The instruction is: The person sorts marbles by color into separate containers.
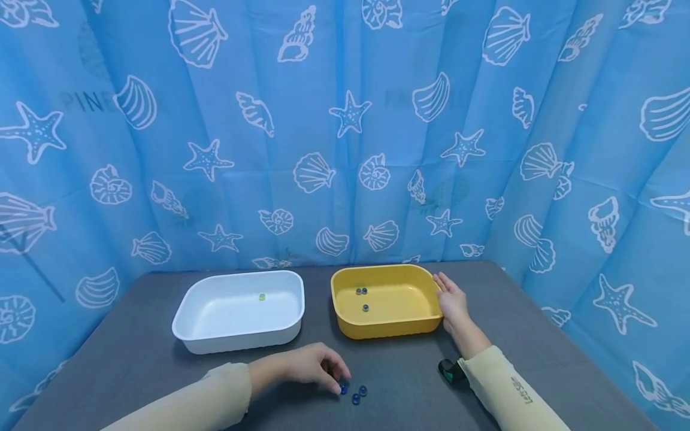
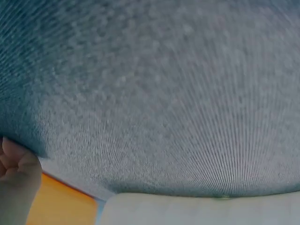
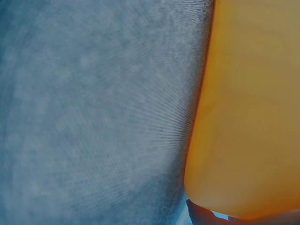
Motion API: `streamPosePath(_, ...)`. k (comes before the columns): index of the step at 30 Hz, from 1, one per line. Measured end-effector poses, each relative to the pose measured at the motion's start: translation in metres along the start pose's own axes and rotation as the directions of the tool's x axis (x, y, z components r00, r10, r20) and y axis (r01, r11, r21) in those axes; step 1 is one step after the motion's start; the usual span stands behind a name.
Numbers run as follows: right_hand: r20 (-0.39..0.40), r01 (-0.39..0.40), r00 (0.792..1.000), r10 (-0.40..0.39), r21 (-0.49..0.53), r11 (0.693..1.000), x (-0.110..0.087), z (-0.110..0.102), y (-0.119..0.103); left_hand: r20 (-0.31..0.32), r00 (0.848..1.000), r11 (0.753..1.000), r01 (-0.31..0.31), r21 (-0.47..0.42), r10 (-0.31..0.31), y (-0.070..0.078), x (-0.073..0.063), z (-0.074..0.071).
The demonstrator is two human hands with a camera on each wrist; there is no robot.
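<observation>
Over the grey tabletop, in the head view, my left hand (image 1: 318, 366) reaches down with bent fingers. Its thumb tip is close beside a dark blue glass bead (image 1: 343, 389); thumb and forefinger look apart, and contact is unclear. Two similar beads (image 1: 356, 398) lie just to the right. My right hand (image 1: 453, 302) rests against the right end of a yellow tub (image 1: 396, 331), its visible fingers extended along the outside; the thumb is hidden. Three small dark beads (image 1: 365, 307) are inside this tub. The left wrist view shows part of a hand (image 2: 21, 166) at its left edge.
A white tub (image 1: 242, 342) stands left of the yellow one, with one yellow-green bead (image 1: 262, 297) in it. Next to the right sleeve sits a black item with a green patch (image 1: 450, 371). A blue shell-patterned curtain (image 1: 345, 149) hangs behind the table (image 1: 399, 383).
</observation>
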State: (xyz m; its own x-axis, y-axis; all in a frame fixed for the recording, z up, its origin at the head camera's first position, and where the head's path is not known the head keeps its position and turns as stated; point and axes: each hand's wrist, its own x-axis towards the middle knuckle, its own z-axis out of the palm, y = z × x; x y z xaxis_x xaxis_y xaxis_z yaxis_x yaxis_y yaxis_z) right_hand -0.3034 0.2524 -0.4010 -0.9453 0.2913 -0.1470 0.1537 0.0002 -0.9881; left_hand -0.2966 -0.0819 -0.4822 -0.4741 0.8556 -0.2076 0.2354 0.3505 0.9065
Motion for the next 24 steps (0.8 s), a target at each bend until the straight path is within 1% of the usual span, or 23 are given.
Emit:
streamPosePath(1,0.0,-0.001,1.0,0.001,0.001,1.0,0.0,0.0,0.0,0.001,1.0,1.0,0.002,-0.001,-0.002,-0.007,0.003,0.0)
streamPosePath(2,-0.001,-0.002,1.0,0.002,0.002,1.0,0.0,-0.001,0.001,-0.007,1.0,1.0,0.008,-0.008,-0.008,-0.008,0.004,0.0)
streamPosePath(3,-0.001,-0.003,1.0,0.003,0.003,1.0,-0.001,-0.001,0.001,-0.022,1.0,1.0,0.015,0.004,-0.015,-0.002,0.003,0.003)
streamPosePath(4,-0.002,-0.005,1.0,0.005,0.003,1.0,-0.001,-0.001,0.001,-0.04,0.999,1.0,0.029,0.007,-0.029,0.007,0.0,0.005)
streamPosePath(6,0.002,-0.006,1.0,0.006,0.001,1.0,-0.001,-0.002,0.0,-0.083,0.994,0.998,0.065,0.01,-0.064,0.032,-0.008,0.013)
streamPosePath(9,0.009,-0.002,1.0,0.002,-0.004,1.0,-0.001,-0.002,-0.001,-0.139,0.984,0.993,0.118,0.026,-0.113,0.065,-0.019,0.022)
streamPosePath(10,0.013,0.001,1.0,0.0,-0.004,1.0,-0.001,-0.001,-0.001,-0.144,0.981,0.991,0.132,0.03,-0.127,0.07,-0.021,0.023)
streamPosePath(11,0.014,0.001,1.0,-0.001,-0.005,1.0,0.0,-0.001,-0.002,-0.145,0.98,0.988,0.144,0.049,-0.136,0.071,-0.021,0.023)
streamPosePath(12,0.012,-0.001,1.0,0.002,-0.005,1.0,0.0,0.0,-0.002,-0.143,0.979,0.986,0.153,0.062,-0.143,0.071,-0.02,0.022)
streamPosePath(13,0.009,-0.002,1.0,0.002,-0.006,1.0,0.0,0.0,-0.002,-0.134,0.98,0.985,0.157,0.079,-0.145,0.066,-0.018,0.021)
streamPosePath(15,0.004,-0.008,1.0,0.008,-0.008,1.0,0.001,0.001,-0.003,-0.109,0.984,0.984,0.15,0.095,-0.139,0.052,-0.011,0.018)
streamPosePath(16,0.002,-0.009,1.0,0.009,-0.007,1.0,0.001,0.001,-0.003,-0.098,0.986,0.985,0.143,0.097,-0.133,0.041,-0.007,0.015)
streamPosePath(19,0.0,-0.012,1.0,0.012,-0.008,1.0,0.001,0.001,-0.002,-0.059,0.992,0.989,0.12,0.088,-0.115,0.012,0.007,0.009)
streamPosePath(20,0.0,-0.013,1.0,0.013,-0.006,1.0,0.0,0.001,-0.002,-0.051,0.993,0.99,0.111,0.083,-0.107,0.005,0.01,0.008)
streamPosePath(22,0.001,-0.013,1.0,0.013,-0.005,1.0,0.0,0.001,-0.002,-0.025,0.994,0.991,0.105,0.084,-0.103,-0.005,0.016,0.005)
streamPosePath(24,-0.001,-0.015,1.0,0.015,-0.009,1.0,-0.001,0.001,-0.002,-0.006,0.995,0.991,0.099,0.089,-0.099,-0.009,0.019,0.003)
